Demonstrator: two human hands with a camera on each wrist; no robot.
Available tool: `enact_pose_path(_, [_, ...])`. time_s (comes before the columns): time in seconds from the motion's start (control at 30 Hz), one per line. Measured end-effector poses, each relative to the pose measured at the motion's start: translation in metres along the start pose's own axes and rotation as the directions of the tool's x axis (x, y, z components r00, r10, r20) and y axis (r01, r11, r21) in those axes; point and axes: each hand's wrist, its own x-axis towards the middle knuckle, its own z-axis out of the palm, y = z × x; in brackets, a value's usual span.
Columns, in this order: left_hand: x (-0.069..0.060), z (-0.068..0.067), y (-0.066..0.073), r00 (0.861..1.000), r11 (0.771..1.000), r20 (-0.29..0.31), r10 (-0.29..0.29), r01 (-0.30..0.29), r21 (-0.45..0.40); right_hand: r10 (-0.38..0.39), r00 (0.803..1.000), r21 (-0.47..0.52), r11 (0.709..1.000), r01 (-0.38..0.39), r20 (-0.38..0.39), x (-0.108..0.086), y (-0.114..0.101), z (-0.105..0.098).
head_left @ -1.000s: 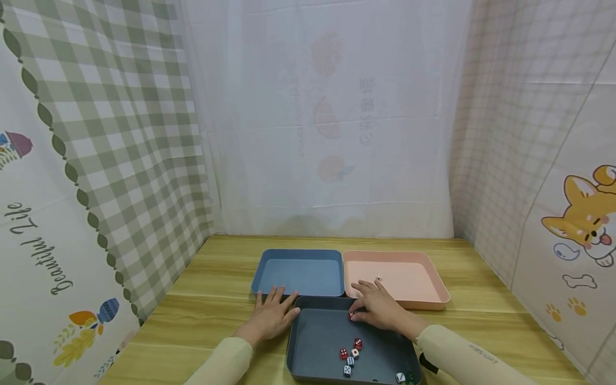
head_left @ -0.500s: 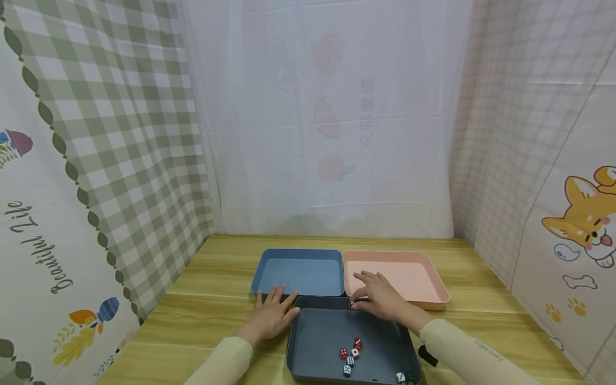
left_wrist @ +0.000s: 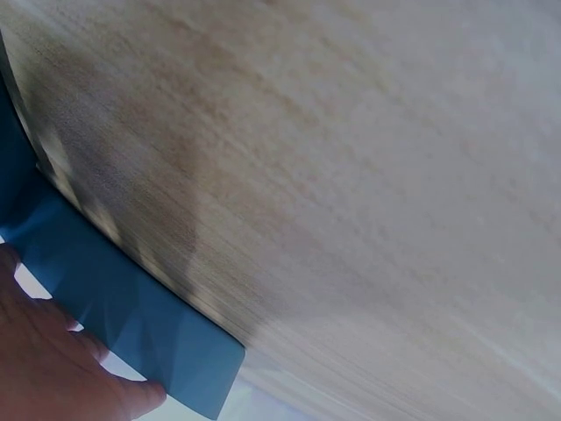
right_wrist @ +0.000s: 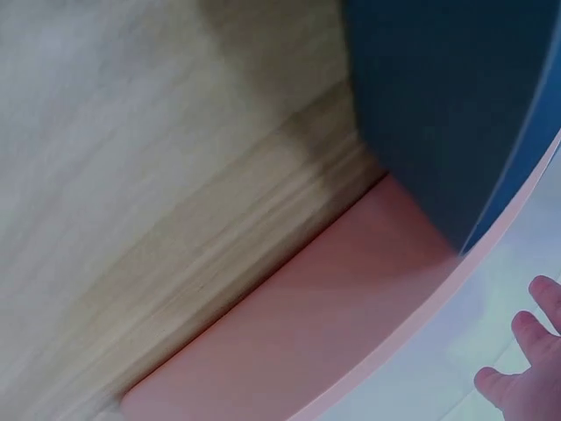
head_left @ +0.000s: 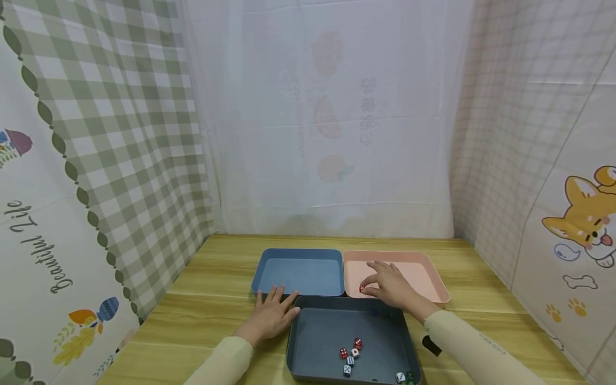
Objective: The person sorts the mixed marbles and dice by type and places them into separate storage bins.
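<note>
In the head view my right hand (head_left: 392, 286) pinches a red die (head_left: 362, 289) between thumb and fingertips, over the near left part of the pink tray (head_left: 433, 278). My left hand (head_left: 271, 317) lies with fingers spread, its fingertips by the near edge of the blue tray (head_left: 298, 272) and its thumb at the dark tray's left corner. The dark tray (head_left: 320, 331) holds red dice (head_left: 343, 353), white dice (head_left: 347, 370) and a green die (head_left: 409, 377). In the left wrist view, my left hand (left_wrist: 61, 368) touches a tray wall; the right wrist view shows my right hand's fingers (right_wrist: 530, 338).
The blue and pink trays stand side by side behind the dark tray on a wooden table (head_left: 192, 321). A checked cloth (head_left: 120, 107) hangs on the left, a white curtain (head_left: 269, 133) at the back, and a printed cloth (head_left: 577, 133) on the right.
My right hand has moved away from me, carrying the red die from the dark tray to over the pink tray. The left hand and the other dice in the dark tray have not visibly moved.
</note>
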Motion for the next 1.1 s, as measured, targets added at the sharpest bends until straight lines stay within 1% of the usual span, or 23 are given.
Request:
enact_pose_path(0.13, [-0.001, -0.002, 0.001, 1.000, 1.000, 0.008, -0.001, 0.001, 0.002, 0.057, 0.998, 0.009, 0.998, -0.057, -0.007, -0.001, 0.008, -0.002])
enact_pose_path(0.23, [-0.001, -0.002, 0.000, 1.000, 1.000, 0.015, -0.004, 0.004, -0.004, 0.098, 0.995, 0.034, 0.995, -0.097, -0.017, -0.002, 0.013, -0.004])
enact_pose_path(0.3, [0.000, -0.001, 0.000, 1.000, 1.000, 0.015, -0.005, 0.005, -0.009, 0.114, 0.993, 0.038, 0.993, -0.113, -0.029, -0.002, 0.018, -0.005])
enact_pose_path(0.43, [0.001, 0.002, -0.002, 1.000, 1.000, 0.003, 0.002, -0.002, -0.006, 0.118, 0.991, 0.013, 0.993, -0.117, -0.056, -0.004, 0.028, -0.006])
enact_pose_path(0.53, [0.001, 0.003, -0.003, 1.000, 1.000, -0.001, 0.002, -0.002, 0.002, 0.153, 0.986, 0.007, 0.988, -0.153, -0.059, -0.006, 0.036, -0.006])
enact_pose_path(0.67, [0.000, 0.002, -0.002, 1.000, 1.000, -0.001, 0.006, -0.006, -0.002, 0.230, 0.972, 0.012, 0.973, -0.229, -0.050, -0.007, 0.046, -0.006])
enact_pose_path(0.8, [0.001, 0.000, -0.002, 1.000, 1.000, -0.002, 0.004, -0.004, -0.001, 0.281, 0.958, 0.023, 0.960, -0.281, -0.047, -0.008, 0.052, -0.008])
enact_pose_path(0.97, [0.001, 0.001, -0.002, 1.000, 1.000, 0.002, -0.003, 0.003, 0.009, 0.324, 0.945, 0.025, 0.946, -0.323, -0.040, -0.009, 0.057, -0.007])
enact_pose_path(1.1, [0.002, 0.001, -0.002, 1.000, 1.000, 0.014, 0.000, 0.000, 0.009, 0.343, 0.939, -0.013, 0.939, -0.343, -0.025, -0.009, 0.058, -0.002])
